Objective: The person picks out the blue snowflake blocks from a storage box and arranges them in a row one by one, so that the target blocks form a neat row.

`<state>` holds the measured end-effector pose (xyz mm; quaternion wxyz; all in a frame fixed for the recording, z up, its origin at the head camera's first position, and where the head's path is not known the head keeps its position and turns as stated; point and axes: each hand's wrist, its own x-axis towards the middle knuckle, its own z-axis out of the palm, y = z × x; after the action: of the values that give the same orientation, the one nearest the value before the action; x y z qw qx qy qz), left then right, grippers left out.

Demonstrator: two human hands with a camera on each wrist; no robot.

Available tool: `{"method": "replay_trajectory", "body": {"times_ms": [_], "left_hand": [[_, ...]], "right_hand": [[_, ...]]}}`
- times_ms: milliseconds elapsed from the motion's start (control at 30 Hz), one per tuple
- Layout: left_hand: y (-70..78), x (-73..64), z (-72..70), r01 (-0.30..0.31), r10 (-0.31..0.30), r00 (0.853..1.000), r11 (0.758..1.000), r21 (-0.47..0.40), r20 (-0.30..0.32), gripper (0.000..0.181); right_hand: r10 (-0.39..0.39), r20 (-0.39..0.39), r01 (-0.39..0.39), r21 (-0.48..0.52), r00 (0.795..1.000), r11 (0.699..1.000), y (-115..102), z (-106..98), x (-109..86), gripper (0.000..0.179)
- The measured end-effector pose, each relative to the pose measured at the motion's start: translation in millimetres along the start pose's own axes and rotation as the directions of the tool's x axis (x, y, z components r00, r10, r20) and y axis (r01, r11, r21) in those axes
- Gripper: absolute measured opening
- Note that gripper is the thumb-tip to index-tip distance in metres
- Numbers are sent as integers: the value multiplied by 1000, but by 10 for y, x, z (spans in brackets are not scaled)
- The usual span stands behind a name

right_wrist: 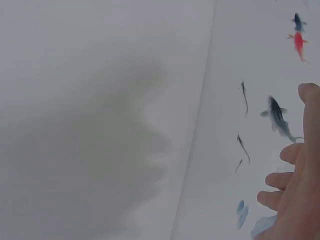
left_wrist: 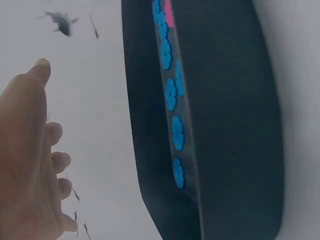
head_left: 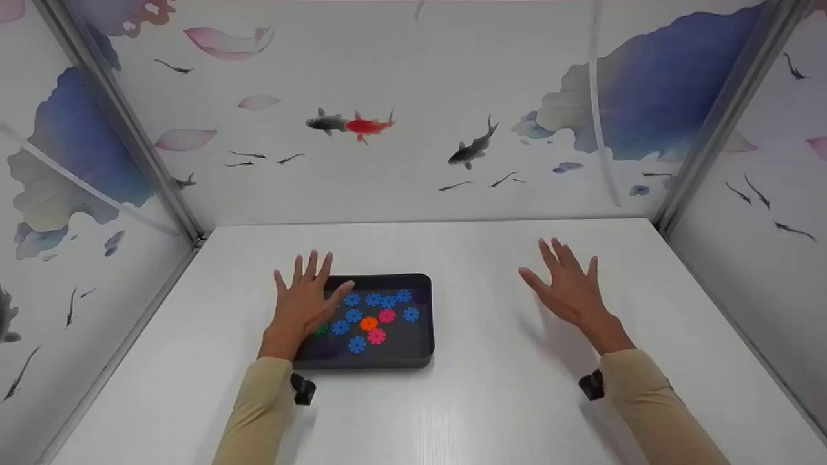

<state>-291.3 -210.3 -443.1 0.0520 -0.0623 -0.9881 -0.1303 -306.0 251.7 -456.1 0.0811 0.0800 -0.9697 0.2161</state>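
A black rectangular tray (head_left: 400, 363) lies on the white table, left of centre. Inside it are several flat flower-shaped plastic discs: blue discs (head_left: 356, 344), two pink discs (head_left: 386, 316), an orange disc (head_left: 369, 323) and a partly hidden green disc (head_left: 321, 330). My left hand (head_left: 300, 307) is spread over the tray's left side, holding nothing and covering that part. In the left wrist view, blue discs (left_wrist: 178, 133) show past the tray wall (left_wrist: 230, 120). My right hand (head_left: 572, 290), fingers spread, hovers above the table to the right, with its shadow below.
The white table (head_left: 478, 400) is enclosed by a back wall (head_left: 413, 187) and side walls printed with fish, petals and blue leaves. Metal posts (head_left: 723, 123) stand at the back corners. Small black devices (head_left: 592, 385) sit at both wrists.
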Motion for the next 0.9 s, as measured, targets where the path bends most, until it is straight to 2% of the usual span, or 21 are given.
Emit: {"method": "replay_trajectory", "body": {"times_ms": [100,200,267,367,467,567,667,733,800,900], "left_hand": [[-5,-38,-53,19,-18,1000,996,-82,3,82],[-19,-81,-89,42,-43,999,982,-186,0,80],[-29,-119,-106,60,-63,998,967,-249,-4,78],[-50,-187,-125,84,-98,995,933,-349,-22,74],[-82,-264,-126,103,-138,990,884,-456,-43,68],[-121,-343,-115,121,-189,980,812,-571,-60,63],[-162,-411,-113,145,-240,969,751,-644,-61,63],[-196,-447,-114,156,-264,963,719,-677,-60,64],[-232,-480,-118,157,-278,959,691,-705,-59,67],[-301,-525,-103,140,-285,957,631,-763,-60,69]], "right_hand": [[-19,-44,23,108,999,994,-123,1,10,80],[-9,-55,23,258,998,966,-250,4,11,76],[21,-39,-5,380,999,925,-325,7,5,73],[71,-14,-52,544,997,838,-418,25,1,71],[98,-19,-62,653,995,755,-508,51,-1,67],[107,-25,-57,716,994,695,-614,88,-12,63],[117,-23,-60,749,993,660,-729,142,-19,59],[126,-22,-64,766,992,639,-804,187,-14,56],[127,-23,-60,788,992,613,-874,233,-4,53],[124,-30,-47,815,992,577,-978,306,17,50]]}}
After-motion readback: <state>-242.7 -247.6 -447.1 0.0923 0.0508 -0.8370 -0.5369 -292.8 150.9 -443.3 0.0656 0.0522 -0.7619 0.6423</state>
